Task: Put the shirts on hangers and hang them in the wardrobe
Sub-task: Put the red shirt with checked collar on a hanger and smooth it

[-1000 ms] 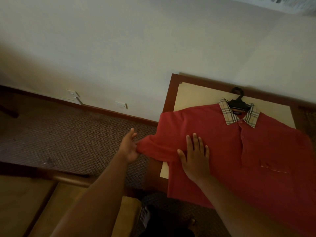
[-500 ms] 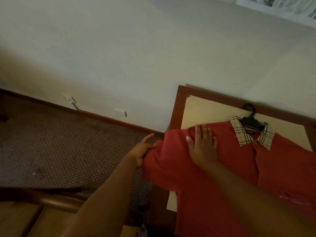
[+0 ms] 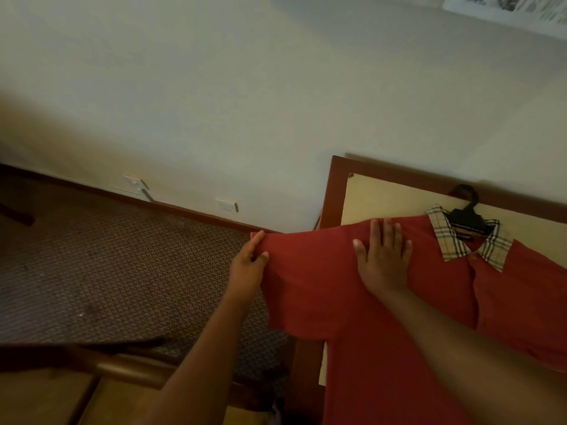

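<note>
A red polo shirt (image 3: 383,338) with a plaid collar (image 3: 441,237) lies front up on a table (image 3: 334,191) with a cream top and a dark wooden rim. A black hanger (image 3: 468,216) sits inside the neck, its hook poking out above the collar. My left hand (image 3: 248,265) pinches the end of the left sleeve, which is stretched out past the table's left edge. My right hand (image 3: 383,259) rests flat with fingers spread on the shirt's shoulder. The shirt's lower part runs out of view.
A patterned brown carpet (image 3: 122,271) covers the floor to the left, with a wooden skirting and wall sockets (image 3: 227,204) along the pale wall. A dark wooden rail and light wooden furniture (image 3: 116,366) lie at the lower left.
My left hand has pulled the sleeve out straight to the left. My right hand has slid up the shirt from the sleeve seam to the shoulder. The view has tilted upward.
</note>
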`<state>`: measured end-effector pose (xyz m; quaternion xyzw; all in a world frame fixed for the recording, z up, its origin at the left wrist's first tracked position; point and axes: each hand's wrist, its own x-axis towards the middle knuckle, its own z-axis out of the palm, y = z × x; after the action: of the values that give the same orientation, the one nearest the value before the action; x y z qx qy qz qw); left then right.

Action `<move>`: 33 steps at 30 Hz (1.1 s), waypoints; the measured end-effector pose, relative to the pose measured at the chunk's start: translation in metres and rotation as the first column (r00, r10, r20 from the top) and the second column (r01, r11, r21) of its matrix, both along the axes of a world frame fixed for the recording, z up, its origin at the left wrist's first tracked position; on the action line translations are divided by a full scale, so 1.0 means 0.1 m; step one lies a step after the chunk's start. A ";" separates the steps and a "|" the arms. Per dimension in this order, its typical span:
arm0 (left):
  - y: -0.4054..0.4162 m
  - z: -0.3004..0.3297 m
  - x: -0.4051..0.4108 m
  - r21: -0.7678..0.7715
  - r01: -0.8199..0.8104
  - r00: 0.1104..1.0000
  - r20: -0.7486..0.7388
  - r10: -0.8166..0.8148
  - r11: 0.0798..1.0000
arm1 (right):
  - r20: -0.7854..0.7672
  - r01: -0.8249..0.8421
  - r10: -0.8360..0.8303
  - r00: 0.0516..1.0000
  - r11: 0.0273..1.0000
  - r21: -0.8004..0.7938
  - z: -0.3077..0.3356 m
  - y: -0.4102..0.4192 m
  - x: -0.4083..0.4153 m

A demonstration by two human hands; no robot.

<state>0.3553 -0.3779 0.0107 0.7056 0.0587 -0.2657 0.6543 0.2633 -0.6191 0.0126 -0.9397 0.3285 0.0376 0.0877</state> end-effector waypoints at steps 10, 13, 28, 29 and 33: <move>-0.48 0.22 -0.20 0.725 -0.015 0.829 0.395 -0.397 0.689 | -0.006 0.051 -0.050 0.999 0.993 0.102 0.13 -0.21 -0.10; -0.97 0.29 -0.38 0.849 0.200 0.514 0.335 -0.790 0.490 | -0.055 0.069 -0.062 0.997 0.990 0.126 0.12 -0.31 -0.21; -3.34 0.14 -1.42 0.880 0.226 0.499 0.265 -0.825 0.419 | -0.118 -0.194 0.202 0.972 0.978 0.079 0.56 -2.62 -0.46; -3.42 0.07 -1.47 0.891 0.195 0.495 0.271 -0.826 0.409 | -0.170 -0.259 0.270 0.948 0.962 0.088 0.54 -2.73 -0.44; -3.48 -0.10 -1.54 0.921 0.105 0.500 0.277 -0.821 0.375 | -0.237 -0.458 0.472 0.849 0.881 0.114 0.50 -2.98 -0.31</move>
<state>0.2017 -0.7260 0.0012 0.9405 -0.3111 -0.1006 0.0928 0.2324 -0.9170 0.0631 -0.9754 0.0987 0.1883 0.0576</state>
